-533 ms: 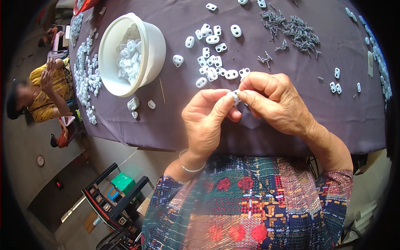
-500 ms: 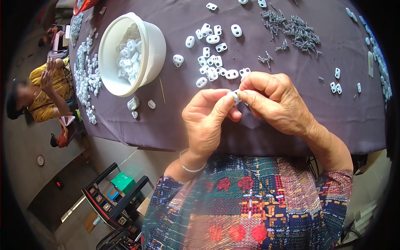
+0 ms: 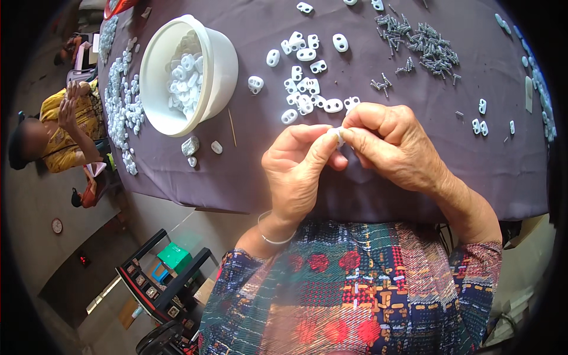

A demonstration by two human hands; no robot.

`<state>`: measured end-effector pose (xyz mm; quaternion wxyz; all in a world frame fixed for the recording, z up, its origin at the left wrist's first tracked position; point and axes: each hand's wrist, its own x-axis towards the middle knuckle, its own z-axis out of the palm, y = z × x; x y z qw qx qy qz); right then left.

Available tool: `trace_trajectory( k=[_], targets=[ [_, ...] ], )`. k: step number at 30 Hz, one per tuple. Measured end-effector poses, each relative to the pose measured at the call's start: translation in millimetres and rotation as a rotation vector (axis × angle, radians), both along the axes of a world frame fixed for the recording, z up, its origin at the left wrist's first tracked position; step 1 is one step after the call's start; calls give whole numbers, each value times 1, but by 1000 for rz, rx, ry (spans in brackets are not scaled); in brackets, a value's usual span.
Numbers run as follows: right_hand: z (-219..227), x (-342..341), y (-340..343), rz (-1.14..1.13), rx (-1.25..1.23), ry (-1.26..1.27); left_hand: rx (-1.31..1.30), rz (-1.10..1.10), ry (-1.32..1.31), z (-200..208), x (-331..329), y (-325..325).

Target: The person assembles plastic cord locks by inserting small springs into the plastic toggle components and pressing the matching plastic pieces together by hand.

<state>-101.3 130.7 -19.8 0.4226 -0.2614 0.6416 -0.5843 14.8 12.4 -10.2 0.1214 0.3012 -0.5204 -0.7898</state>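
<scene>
Left hand (image 3: 296,170) and right hand (image 3: 396,145) both gripping, thumb and forefinger closed on one white piece (image 3: 339,137) between my fingertips, presumably braced from both sides to steady something so small; its underside is hidden. Loose pieces (image 3: 333,106) lie just beyond my fingers, springs (image 3: 435,52) farther right, probably grouped for easy picking.

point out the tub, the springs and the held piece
Tub (image 3: 222,72), head view: outer wall.
Springs (image 3: 435,48), head view: middle of the biggest pile.
Held piece (image 3: 339,136), head view: its small exposed part.
</scene>
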Motion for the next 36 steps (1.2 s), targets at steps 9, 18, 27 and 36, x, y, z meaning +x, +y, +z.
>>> trace_trajectory(
  k=[9,18,27,36],
  targets=[
    [3,4,0,-39,-119,178,173,-63,16,2,-2,-12],
    [3,10,0,-51,-69,933,355,-31,41,5,-2,-5],
    [3,13,3,4,33,1042,320,-60,-2,0,1,-1],
    [-2,12,3,8,-14,992,270,-96,-33,4,2,-7]
  ],
)
